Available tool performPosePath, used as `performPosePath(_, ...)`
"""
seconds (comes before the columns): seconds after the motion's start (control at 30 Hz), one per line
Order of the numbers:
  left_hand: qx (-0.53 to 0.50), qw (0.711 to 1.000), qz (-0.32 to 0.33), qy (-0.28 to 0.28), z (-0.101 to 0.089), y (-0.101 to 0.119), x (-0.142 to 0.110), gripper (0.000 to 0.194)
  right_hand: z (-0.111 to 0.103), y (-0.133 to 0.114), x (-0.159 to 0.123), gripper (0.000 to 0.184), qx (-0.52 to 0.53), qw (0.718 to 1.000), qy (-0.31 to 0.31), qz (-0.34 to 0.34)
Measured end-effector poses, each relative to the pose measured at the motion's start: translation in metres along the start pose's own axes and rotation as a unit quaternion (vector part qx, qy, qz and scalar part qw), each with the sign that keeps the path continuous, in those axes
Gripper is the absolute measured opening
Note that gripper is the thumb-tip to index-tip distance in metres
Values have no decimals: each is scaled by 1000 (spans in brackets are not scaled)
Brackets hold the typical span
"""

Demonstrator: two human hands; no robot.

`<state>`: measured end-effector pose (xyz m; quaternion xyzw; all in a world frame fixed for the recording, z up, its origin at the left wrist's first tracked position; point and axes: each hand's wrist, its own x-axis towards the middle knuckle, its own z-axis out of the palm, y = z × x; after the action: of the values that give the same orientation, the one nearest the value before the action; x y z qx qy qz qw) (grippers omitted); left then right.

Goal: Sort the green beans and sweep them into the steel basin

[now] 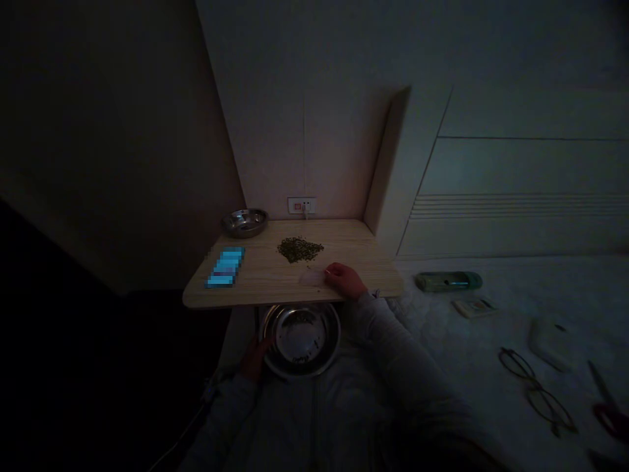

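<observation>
A small wooden table (265, 282) bears a loose heap of small dark-green bits (299, 250), perhaps seeds or dried leaves. Just in front of the heap, my right hand (345, 280) pinches a thin, pale, translucent sheet or card (313, 276) low over the tabletop. Below the table's front edge is a wide steel basin (301, 334), with some dark bits scattered inside. My left hand (255, 357) grips its left rim, thumb over the inner side; the other fingers are mostly hidden.
A smaller steel bowl (244, 223) and a lit phone (225, 267) are on the table's left. Behind is a wall socket (301, 206) with a plug. On the bed at right lie a green bottle-like object (448, 281), eyeglasses (535, 390) and red-handled scissors (609, 416).
</observation>
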<state>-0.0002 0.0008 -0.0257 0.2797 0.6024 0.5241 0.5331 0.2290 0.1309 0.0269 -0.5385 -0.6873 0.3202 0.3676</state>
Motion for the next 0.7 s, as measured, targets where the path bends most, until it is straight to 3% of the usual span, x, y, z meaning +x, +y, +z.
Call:
performPosePath(0.3,-5,999,-29,-18,-4,1,3,28,10,-13,-12,12,-28,998,-46,-29)
performPosePath(0.5,-33,999,-21,-34,-2,4,2,24,18,-16,-17,12,71,993,-90,-25)
performPosePath(0.6,-40,997,-39,-45,-2,6,1,23,15,-13,-11,12,129,989,-71,-24)
performPosePath(0.7,-38,997,-46,-40,-4,4,2,26,9,-7,1,12,148,989,-1,-9)
